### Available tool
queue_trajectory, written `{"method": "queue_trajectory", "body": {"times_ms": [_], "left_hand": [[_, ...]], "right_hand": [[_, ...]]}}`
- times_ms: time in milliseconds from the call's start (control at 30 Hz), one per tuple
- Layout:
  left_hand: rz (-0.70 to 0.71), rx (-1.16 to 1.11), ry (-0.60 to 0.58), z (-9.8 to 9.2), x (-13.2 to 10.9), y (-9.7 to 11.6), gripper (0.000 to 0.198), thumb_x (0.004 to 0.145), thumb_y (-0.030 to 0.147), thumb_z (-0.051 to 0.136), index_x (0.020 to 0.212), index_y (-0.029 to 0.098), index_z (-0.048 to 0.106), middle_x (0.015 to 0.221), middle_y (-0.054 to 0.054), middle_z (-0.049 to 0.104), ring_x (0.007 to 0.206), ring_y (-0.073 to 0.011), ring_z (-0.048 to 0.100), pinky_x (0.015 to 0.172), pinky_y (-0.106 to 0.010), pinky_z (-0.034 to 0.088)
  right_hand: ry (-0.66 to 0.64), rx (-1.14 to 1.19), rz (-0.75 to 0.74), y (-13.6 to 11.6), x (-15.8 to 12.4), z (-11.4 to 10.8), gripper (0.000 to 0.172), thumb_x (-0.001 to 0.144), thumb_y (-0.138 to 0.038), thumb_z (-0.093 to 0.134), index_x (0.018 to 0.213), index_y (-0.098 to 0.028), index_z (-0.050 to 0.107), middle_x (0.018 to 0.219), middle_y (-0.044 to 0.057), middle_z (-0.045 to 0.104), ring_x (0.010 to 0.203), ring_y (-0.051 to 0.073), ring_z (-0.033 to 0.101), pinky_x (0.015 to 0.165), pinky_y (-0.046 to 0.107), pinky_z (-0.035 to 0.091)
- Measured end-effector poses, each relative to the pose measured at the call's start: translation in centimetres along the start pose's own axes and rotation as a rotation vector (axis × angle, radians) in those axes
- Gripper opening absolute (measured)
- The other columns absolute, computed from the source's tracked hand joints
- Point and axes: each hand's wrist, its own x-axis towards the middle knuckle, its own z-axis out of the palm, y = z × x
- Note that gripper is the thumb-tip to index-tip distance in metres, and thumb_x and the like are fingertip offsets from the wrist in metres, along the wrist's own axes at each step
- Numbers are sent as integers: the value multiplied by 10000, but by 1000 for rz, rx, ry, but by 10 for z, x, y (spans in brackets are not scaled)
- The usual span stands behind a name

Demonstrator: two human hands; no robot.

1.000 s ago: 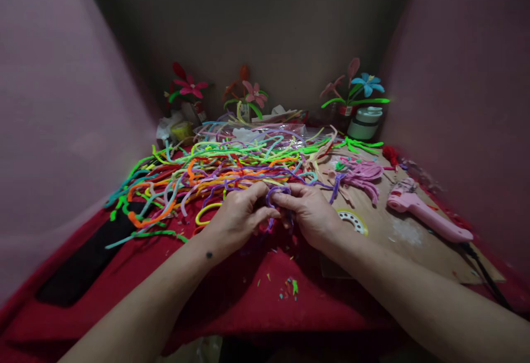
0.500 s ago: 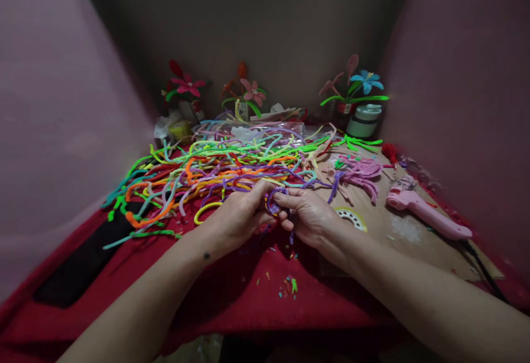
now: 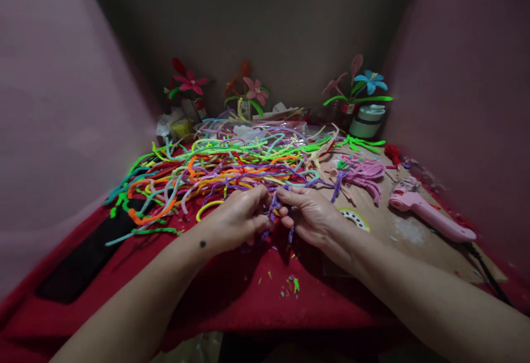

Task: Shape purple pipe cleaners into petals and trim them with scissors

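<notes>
Purple pipe cleaners are bunched between my two hands, above the front of the red cloth. My left hand has its fingers closed on their left side. Thumb and fingers of my right hand pinch them from the right, and a purple end hangs below. Part of the bunch is hidden behind my fingers. Just beyond my hands spreads a tangled heap of many-coloured pipe cleaners. A yellow ring lies beside my left wrist, and a white and yellow tape spool beside my right wrist.
A pink glue gun lies on cardboard at the right, near a pink pipe-cleaner bundle. A black flat object is at the left. Pipe-cleaner flowers and a pale green jar stand at the back. Scraps lie in front.
My left fingers have shifted their hold, with the thumb drawn back from the purple pipe cleaners. More of the purple bunch shows between my hands. The whole view has shifted slightly.
</notes>
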Motion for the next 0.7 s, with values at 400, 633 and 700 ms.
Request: {"method": "queue_trajectory", "body": {"times_ms": [400,633,700], "left_hand": [[-17,-196,-254,-22,0,1,188,752,227,567,918,158,622,701,1,585,564,-110,559,509,-199,447],[4,-679,-107,-3,6,4,113,763,238,603,767,129,576,819,-50,635,736,-130,559,700,-249,436],[-44,-753,-48,3,7,1,145,759,255,615,760,116,575,753,-42,609,619,-86,505,587,-205,400]], "right_hand": [[22,-72,-69,-2,-2,1,116,694,-171,627,602,-108,598,465,-3,533,375,62,451,306,146,321],[43,-119,-159,-8,-5,6,166,653,-218,673,562,-109,588,447,-10,528,338,54,430,300,157,328],[44,-125,-166,-8,-5,5,160,647,-228,683,583,-108,599,454,-15,529,340,48,430,303,151,327]]}}
